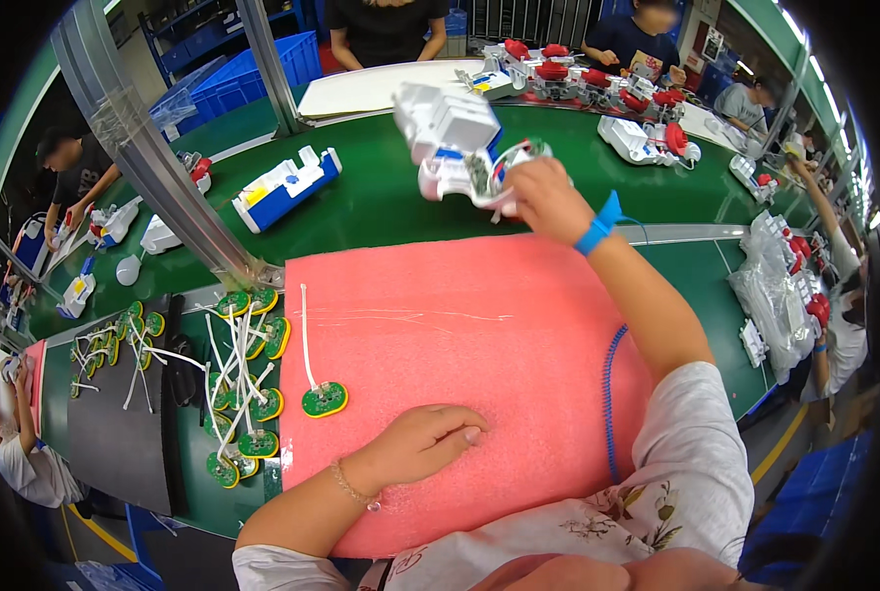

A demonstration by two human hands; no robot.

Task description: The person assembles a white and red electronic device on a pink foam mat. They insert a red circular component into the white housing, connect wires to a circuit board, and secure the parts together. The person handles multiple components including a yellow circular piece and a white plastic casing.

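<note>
Green work surface (371, 212), one, bearing a pink foam mat (440, 360); upon the mat, one loose circuit board (325, 399), with more boards (259, 444) heaped at its left. Right hand (548, 202): my fingers gripped the wired near end of an open white housing (450, 123), above the green surface just past the mat; my left hand (425, 443), empty, loosely curled, rested on the mat. I judged the step to be moving the housing, the next move calling for a steady hold.

Past the far edge of the pink mat (538, 340), my right hand (550, 202) is partly hiding a blurred white housing (450, 118).
</note>
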